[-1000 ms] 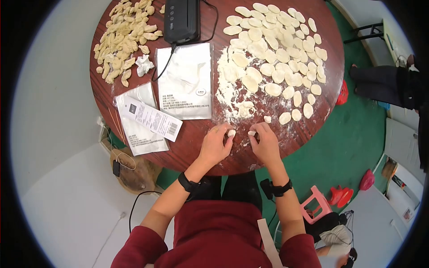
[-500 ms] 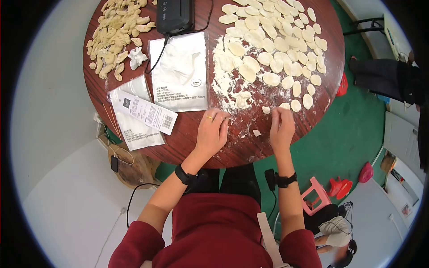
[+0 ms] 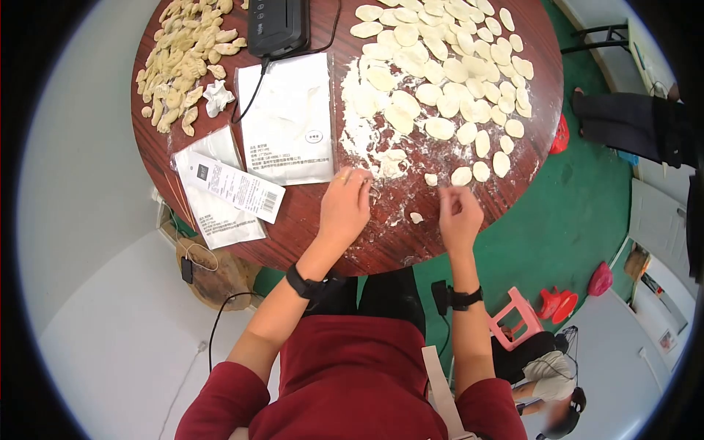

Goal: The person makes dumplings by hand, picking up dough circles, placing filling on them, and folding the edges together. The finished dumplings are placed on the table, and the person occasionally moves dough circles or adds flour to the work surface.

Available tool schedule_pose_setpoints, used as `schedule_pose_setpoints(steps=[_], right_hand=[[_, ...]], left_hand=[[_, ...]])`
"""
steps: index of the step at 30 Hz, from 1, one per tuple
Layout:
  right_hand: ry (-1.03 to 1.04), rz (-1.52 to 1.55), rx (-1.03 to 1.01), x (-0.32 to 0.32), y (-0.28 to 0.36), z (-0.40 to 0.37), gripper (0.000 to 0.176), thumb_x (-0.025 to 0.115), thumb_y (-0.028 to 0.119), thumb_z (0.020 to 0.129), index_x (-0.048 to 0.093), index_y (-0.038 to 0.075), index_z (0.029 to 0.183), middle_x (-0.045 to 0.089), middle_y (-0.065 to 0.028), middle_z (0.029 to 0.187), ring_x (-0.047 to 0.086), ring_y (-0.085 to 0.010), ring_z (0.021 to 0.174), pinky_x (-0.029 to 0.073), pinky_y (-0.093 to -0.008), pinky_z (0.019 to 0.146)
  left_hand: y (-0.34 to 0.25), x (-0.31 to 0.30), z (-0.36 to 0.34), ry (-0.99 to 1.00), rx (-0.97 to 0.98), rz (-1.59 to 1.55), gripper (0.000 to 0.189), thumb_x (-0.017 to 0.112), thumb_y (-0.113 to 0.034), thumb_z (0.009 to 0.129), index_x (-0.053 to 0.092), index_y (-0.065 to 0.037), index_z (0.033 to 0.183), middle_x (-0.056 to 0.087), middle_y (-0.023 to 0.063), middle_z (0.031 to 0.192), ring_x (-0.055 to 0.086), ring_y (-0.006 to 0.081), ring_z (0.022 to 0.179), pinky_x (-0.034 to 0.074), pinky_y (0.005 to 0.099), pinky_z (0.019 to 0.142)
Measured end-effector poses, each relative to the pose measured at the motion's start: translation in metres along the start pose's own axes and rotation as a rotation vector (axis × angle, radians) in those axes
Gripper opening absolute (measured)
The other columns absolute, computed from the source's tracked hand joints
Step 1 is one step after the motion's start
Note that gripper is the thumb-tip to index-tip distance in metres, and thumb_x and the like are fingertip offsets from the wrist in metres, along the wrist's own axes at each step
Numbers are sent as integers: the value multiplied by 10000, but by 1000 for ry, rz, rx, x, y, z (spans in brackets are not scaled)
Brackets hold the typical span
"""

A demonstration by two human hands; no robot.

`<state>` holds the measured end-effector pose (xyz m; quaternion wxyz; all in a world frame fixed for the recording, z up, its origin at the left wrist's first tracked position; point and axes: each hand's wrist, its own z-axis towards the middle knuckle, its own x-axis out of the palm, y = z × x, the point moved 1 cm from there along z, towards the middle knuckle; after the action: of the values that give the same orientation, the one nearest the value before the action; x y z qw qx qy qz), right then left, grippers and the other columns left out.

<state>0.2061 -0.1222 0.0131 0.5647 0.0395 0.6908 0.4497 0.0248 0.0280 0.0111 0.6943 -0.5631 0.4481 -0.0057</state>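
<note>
My left hand (image 3: 346, 204) is closed at the front of the round table, fingers curled with their tips together beside a patch of flour (image 3: 364, 110). Anything in its fingertips is too small to make out. My right hand (image 3: 461, 214) is pinched further right, thumb against forefinger; whatever lies between them cannot be made out. Just past its fingertips lie a small dough lump (image 3: 431, 179) and a flat dough wrapper (image 3: 461, 176). Another small dough scrap (image 3: 416, 218) rests between my hands. A crumbly dough heap (image 3: 390, 163) sits on the flour.
Many flat wrappers (image 3: 447, 70) cover the table's far right. Shaped dough pieces (image 3: 180, 62) are piled far left, near a black corded device (image 3: 277, 28). Plastic bag packs (image 3: 286, 121) and a label card (image 3: 235, 183) lie on the left. Other people are at the right.
My right hand has drawn back slightly toward me, uncovering the wrapper beyond its fingers. My left hand stays in nearly the same place, fingers still curled. The view has shifted a little.
</note>
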Motion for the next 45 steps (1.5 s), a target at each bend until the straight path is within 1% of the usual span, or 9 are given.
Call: schedule_pose_setpoints(steps=[3,8,17,19,22,27,39,42,45], right_hand=[[366,-21,-175,-6,8,-16,167,787,153,848,651,64,886,613,-75,756,602,-289,674,477,-406,630],[493,-21,-267,6,-7,-32,228,804,134,803,650,92,965,643,-65,897,639,-324,795,497,-424,688],[420,1,-125,-3,-3,-12,146,732,94,890,668,40,1009,622,-98,875,623,-297,778,484,-420,701],[11,102,-155,4,-10,3,147,652,85,949,659,21,1081,617,-126,923,605,-317,848,463,-426,749],[-161,-101,-182,15,-7,27,177,590,78,976,633,19,1137,602,-171,1003,578,-354,970,438,-441,835],[-149,-265,-257,47,11,32,492,707,139,907,556,130,1376,495,-159,1294,469,-351,1216,344,-518,992],[-13,-369,-369,74,5,10,643,651,346,918,457,189,1511,440,-151,1422,383,-361,1328,255,-561,1051],[9,-350,-432,75,4,6,640,643,368,916,467,199,1507,434,-151,1443,374,-352,1344,245,-541,1061],[7,-355,-478,79,2,5,583,598,410,952,495,210,1490,435,-153,1462,391,-336,1348,243,-520,1066]], left_hand=[[10,-7,-17,25,-63,-35,117,616,15,909,634,-26,1017,628,160,947,632,371,877,511,435,775],[17,-10,-31,64,-103,-48,125,601,29,913,635,-18,1024,638,168,966,641,376,895,514,432,785],[1,8,3,-168,132,30,236,599,24,909,642,-34,1134,613,165,1058,603,377,990,493,451,854],[-3,22,13,-204,158,74,341,620,-15,912,626,-73,1247,568,159,1218,531,392,1127,437,491,968],[-9,39,20,-225,181,207,383,611,-44,943,593,-85,1323,523,160,1315,467,389,1227,381,514,1048],[-4,49,17,-188,164,260,444,600,-82,963,550,-107,1404,477,168,1389,424,403,1275,320,531,1110],[10,63,8,-193,197,362,597,663,-142,922,467,-127,1486,384,180,1496,342,391,1377,205,591,1198],[14,66,7,-158,199,373,611,636,-283,952,431,-144,1511,358,187,1537,309,393,1417,143,624,1203],[18,71,9,-168,274,392,621,430,-512,1022,364,-190,1549,306,199,1597,260,407,1479,40,673,1199]])
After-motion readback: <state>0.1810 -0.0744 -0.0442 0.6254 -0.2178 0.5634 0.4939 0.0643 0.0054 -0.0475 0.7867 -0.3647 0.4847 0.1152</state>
